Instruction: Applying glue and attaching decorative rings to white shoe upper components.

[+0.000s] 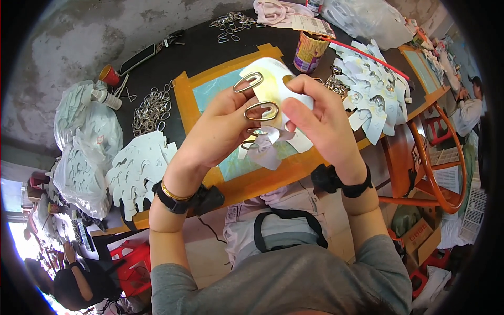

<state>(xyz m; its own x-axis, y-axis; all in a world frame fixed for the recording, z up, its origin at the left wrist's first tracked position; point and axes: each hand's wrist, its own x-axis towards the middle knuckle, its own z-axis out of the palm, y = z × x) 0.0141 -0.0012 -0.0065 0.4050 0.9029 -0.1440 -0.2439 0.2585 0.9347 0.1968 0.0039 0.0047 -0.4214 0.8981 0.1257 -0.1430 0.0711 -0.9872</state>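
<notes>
Over the work mat, both hands hold up a white cut-out piece (274,71) of thin sheet material with yellowish stains. My left hand (218,123) grips its left side, fingers mostly behind it. Oval metal rings stand out along that side: an upper ring (249,82), a middle ring (262,110) and more below, partly hidden. My right hand (328,118) pinches the right part, thumb in front and fingers curled at the edge. A pale loose flap (265,149) hangs at the bottom. Under the hands lies a light blue mat (210,92) framed by orange-brown tape (185,105).
A stained tub (310,51) with a red stick (367,56) stands behind my right hand. White cut pieces (375,94) are stacked at right, more pieces (139,168) at left. Metal rings (152,111) lie heaped beside a plastic bag (81,157). Other people work at both sides.
</notes>
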